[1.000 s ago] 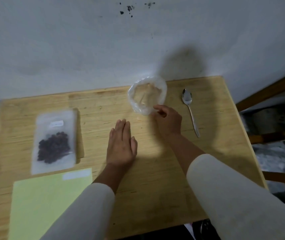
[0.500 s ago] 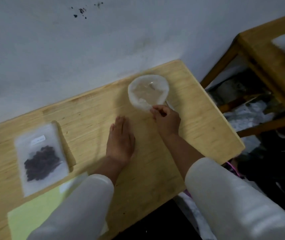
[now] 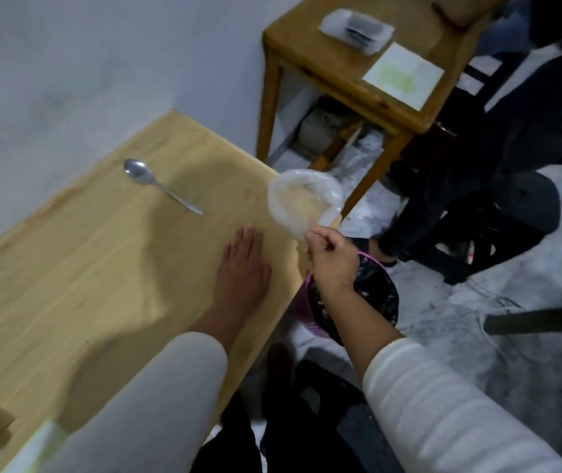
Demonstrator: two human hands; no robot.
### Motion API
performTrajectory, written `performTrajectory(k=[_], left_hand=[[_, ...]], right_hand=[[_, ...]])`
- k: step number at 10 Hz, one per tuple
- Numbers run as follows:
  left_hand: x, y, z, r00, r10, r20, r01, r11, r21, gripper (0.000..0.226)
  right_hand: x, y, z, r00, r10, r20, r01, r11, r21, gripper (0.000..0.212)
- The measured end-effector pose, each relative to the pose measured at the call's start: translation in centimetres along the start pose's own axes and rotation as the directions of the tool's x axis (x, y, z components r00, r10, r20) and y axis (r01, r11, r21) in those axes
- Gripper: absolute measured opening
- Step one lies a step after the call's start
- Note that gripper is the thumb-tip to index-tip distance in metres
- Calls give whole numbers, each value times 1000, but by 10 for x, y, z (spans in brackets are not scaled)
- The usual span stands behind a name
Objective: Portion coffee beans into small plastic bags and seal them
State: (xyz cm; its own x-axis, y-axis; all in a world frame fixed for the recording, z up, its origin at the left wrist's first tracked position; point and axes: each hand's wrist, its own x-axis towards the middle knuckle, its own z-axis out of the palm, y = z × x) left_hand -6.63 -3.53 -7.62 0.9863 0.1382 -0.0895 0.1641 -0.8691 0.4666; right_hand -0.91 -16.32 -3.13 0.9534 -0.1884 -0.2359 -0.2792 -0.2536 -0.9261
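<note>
My right hand (image 3: 332,256) pinches the lower rim of an empty clear plastic bag (image 3: 301,201), holding it up at the right corner of the wooden table (image 3: 85,254), partly past the edge. Flat on the table near that edge lies my left hand (image 3: 243,268), fingers straight. A metal spoon (image 3: 156,184) rests near the wall at the table's far side. The bag of coffee beans is out of view.
A pink bin with a black liner (image 3: 371,295) stands on the floor just below my right hand. A second wooden table (image 3: 341,73) at the back right carries a plastic packet (image 3: 358,29) and a sheet of paper (image 3: 404,75). Dark chairs stand at right.
The view has swung right, so the bean bag and green paper left the frame. My right hand lifted the empty bag off the table and carried it to the right edge.
</note>
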Motion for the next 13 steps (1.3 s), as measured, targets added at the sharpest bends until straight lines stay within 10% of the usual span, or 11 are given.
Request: performTrajectory(k=[6,10,13], left_hand=[[35,68,62,999,39,8,-40,986,163,66],[32,71,63,998,47,46,-54,985,162,68],[-36,46,61,995,87,44,-89,995,49,55]], right_hand=[[57,127,-131,876,415,-246,-360,902,237,19],[58,134,-140,912,341,-227,-375,918,-128,16],[20,121,-150,899,294,324,17,717,-697,25]])
